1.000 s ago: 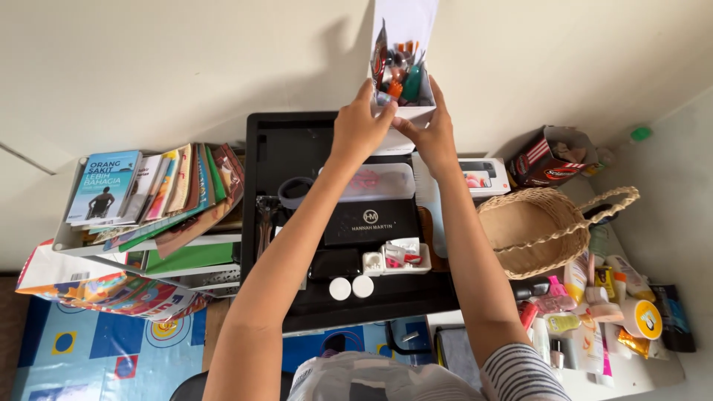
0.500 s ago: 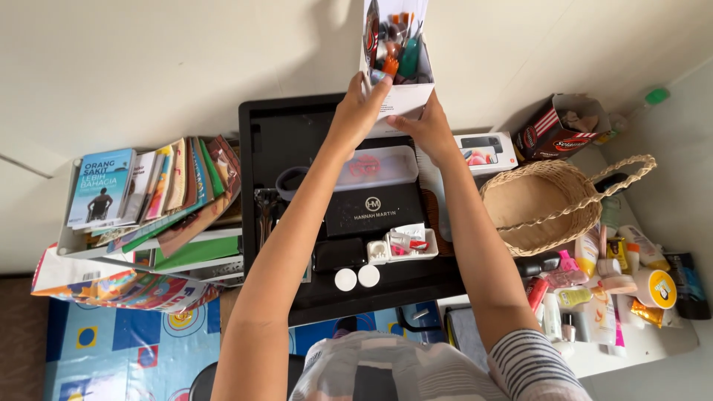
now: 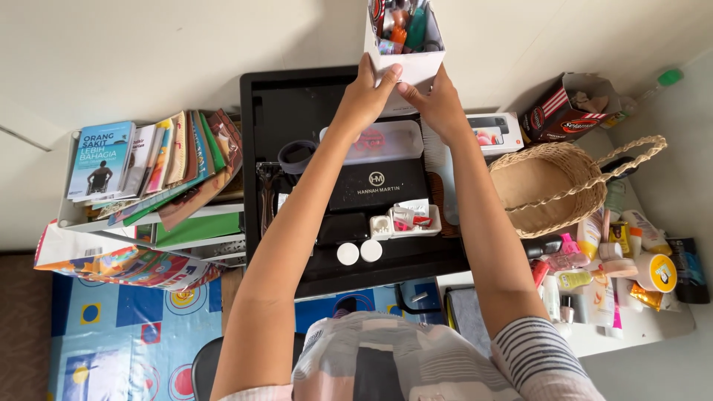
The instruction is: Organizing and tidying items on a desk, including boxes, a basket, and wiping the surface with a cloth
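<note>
Both my hands hold a white open-topped box (image 3: 416,67) full of pens and small items against the wall at the far edge of a black tray (image 3: 286,119). My left hand (image 3: 368,93) grips the box's left lower side. On the right lower side sits my right hand (image 3: 438,104). Below my hands in the tray lie a clear plastic case (image 3: 371,142), a black flat box (image 3: 379,187), a small white tray of bits (image 3: 407,221) and two white round lids (image 3: 359,252).
A white rack of books (image 3: 148,174) stands at the left over a colourful bag (image 3: 111,266). A woven basket (image 3: 553,186), a red carton (image 3: 561,119), a white phone box (image 3: 490,134) and several cosmetic bottles (image 3: 601,271) fill the right.
The box of pens has been raised and pushed farther back toward the wall, with both hands following it. The view has shifted slightly.
</note>
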